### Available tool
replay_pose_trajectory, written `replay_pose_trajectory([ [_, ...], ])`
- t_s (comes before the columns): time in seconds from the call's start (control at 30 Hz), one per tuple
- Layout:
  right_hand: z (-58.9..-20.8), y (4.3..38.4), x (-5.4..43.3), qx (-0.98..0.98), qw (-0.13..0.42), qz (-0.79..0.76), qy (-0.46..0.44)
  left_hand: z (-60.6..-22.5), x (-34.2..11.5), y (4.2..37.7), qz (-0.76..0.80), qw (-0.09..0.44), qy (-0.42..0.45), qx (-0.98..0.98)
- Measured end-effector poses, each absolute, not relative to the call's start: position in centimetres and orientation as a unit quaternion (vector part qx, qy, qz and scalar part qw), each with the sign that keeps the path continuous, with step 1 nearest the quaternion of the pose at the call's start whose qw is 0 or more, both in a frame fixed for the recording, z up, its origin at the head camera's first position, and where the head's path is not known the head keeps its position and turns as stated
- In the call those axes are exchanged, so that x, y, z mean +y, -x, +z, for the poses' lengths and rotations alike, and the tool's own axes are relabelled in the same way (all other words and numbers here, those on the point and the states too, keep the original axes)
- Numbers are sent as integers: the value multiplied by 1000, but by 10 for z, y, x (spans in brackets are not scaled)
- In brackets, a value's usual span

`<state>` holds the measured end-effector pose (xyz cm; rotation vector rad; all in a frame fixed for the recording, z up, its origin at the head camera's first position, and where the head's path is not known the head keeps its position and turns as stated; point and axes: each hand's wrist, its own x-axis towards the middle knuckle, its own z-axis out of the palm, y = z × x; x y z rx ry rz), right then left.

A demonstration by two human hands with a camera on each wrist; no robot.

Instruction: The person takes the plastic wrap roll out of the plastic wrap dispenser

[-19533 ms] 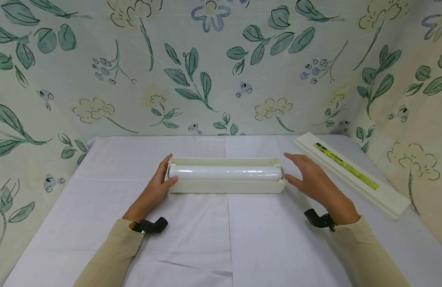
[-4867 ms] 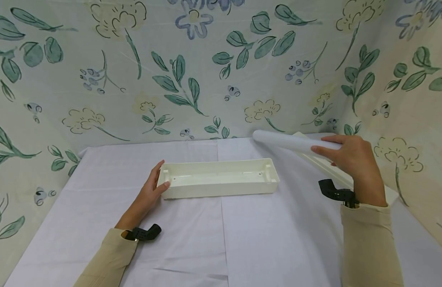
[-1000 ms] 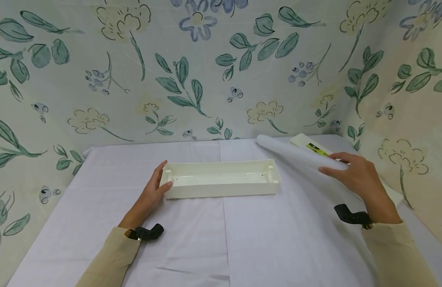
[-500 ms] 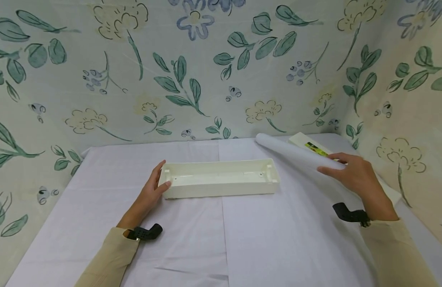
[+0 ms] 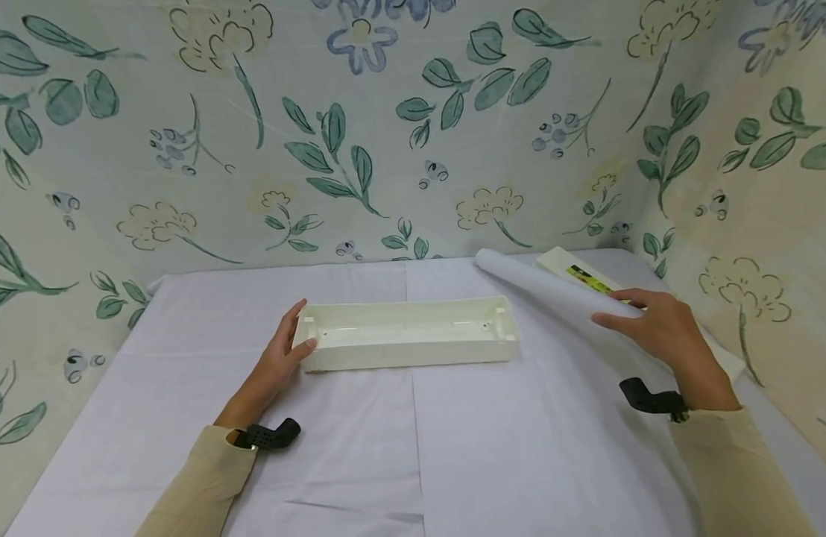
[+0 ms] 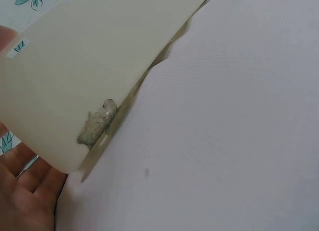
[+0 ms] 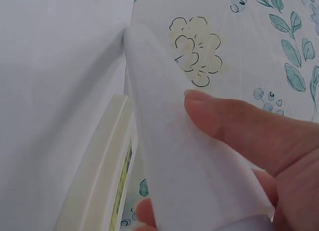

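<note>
My left hand (image 5: 272,365) grips the left end of a long cream dispenser box (image 5: 409,356), thumb at the front corner and fingers behind. The box is open-topped and bare inside, with small holders at both ends. In the left wrist view, a worn grey patch (image 6: 97,125) shows near the lower edge of the box's outer wall. My right hand (image 5: 664,328) holds a white roll of plastic wrap (image 5: 554,287) by its near right end, thumb on one side. In the right wrist view the roll (image 7: 169,131) runs away from the hand, its end covered by fingers.
Behind the roll lies the cream lid (image 5: 554,259) with a yellow label (image 5: 590,279), partly hidden by the roll and right hand. A white cloth (image 5: 359,447) covers the table. Floral fabric (image 5: 359,149) hangs at the back and sides.
The roll, inside the box at first, is out of it in my right hand at the right. Its held end sits lower than five seconds ago. Over the last second both hands stay nearly still.
</note>
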<state>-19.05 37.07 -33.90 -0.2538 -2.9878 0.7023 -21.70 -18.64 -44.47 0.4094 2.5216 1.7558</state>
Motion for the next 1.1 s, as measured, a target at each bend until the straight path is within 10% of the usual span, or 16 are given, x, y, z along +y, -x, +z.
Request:
replay_pose_trajectory([
  [1.1, -339, 193, 375, -973, 6, 219, 69, -445, -187, 218, 570, 28, -131, 811],
])
